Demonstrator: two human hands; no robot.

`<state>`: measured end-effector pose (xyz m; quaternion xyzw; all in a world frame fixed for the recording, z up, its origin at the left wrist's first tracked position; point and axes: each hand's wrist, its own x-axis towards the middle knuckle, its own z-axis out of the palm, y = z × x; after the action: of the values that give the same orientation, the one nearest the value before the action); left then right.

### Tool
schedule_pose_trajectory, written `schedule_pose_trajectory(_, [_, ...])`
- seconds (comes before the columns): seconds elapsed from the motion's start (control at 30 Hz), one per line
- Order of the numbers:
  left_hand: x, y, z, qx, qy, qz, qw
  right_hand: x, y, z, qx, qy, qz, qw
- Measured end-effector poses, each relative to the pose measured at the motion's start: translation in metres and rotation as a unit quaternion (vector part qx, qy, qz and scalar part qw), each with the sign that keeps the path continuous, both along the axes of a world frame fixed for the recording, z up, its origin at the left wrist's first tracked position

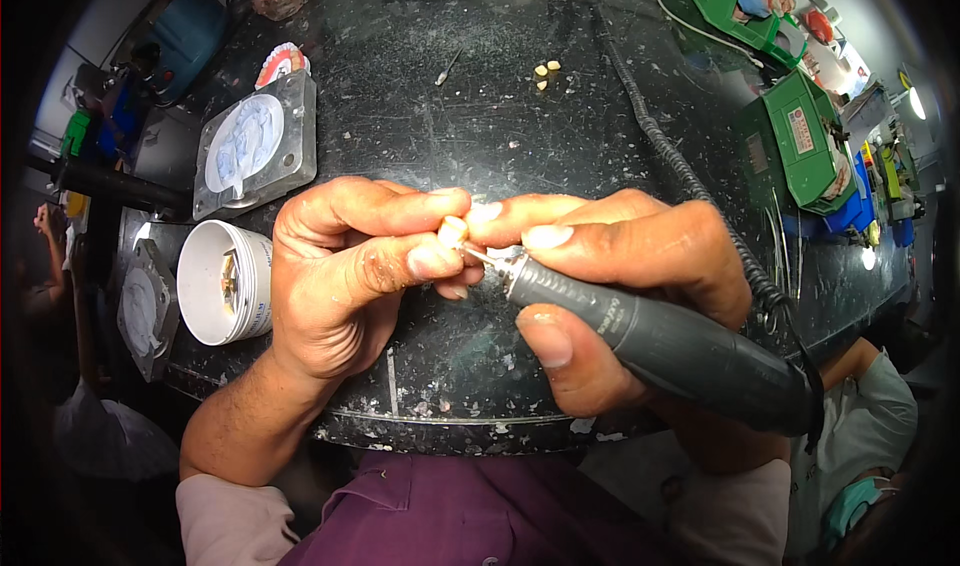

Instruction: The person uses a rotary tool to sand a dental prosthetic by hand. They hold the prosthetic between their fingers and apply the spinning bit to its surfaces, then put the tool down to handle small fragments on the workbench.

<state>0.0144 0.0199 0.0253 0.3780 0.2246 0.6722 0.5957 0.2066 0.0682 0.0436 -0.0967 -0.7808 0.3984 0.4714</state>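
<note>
Grinding: small cream tooth piece (453, 231) is being worked with a grey rotary handpiece (650, 341), judged mid-trim.
Left hand (345, 271): closed, thumb and forefinger pinching the tooth piece at picture centre, just above the near bench edge.
Right hand (620, 266): closed around the handpiece in a pen-like grip, forefinger braced against the left fingers.
Bur tip (478, 256): thin metal shank, touching or just beside the tooth piece; exact contact too small to tell.
Cord (690, 181): dark coiled cable running from the handpiece's rear up toward 12 o'clock.
Bench (480, 106): black speckled top, dusty.
At 9 o'clock: white round tub (215, 281), open, near the left wrist.
At 10 o'clock: grey metal flask half (255, 141) with pale plaster inside; pink denture (282, 64) beyond it.
At 12 o'clock: few loose cream teeth (547, 73), well apart from the hands.
At 2 o'clock: green tools (805, 136).
Next move, judged: steady pinch, light bur pressure, small turns of the piece; slip risk toward the fingertips.
</note>
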Motion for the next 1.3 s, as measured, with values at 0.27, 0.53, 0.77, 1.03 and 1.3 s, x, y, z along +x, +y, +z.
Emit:
schedule_pose_trajectory(0.27, [-0.001,-0.001,-0.001,-0.009,-0.005,-0.005,1.000,-0.001,-0.006,0.002,-0.035,0.004,-0.002,0.999])
schedule_pose_trajectory(0.53, [0.002,0.000,0.003,-0.010,0.001,-0.002,1.000,0.000,0.000,0.000,0.005,0.004,-0.016,1.000])
schedule_pose_trajectory(0.77, [0.001,0.001,0.002,0.016,0.027,-0.009,0.999,0.003,0.000,0.003,-0.001,0.008,-0.018,1.000])
schedule_pose_trajectory(1.03, [0.001,-0.001,0.005,0.020,0.040,-0.005,0.999,0.007,-0.003,0.009,-0.003,-0.015,-0.013,1.000])
schedule_pose_trajectory(1.3, [0.002,-0.001,0.005,0.026,0.047,0.023,0.998,0.003,-0.001,0.002,0.004,0.018,-0.011,1.000])
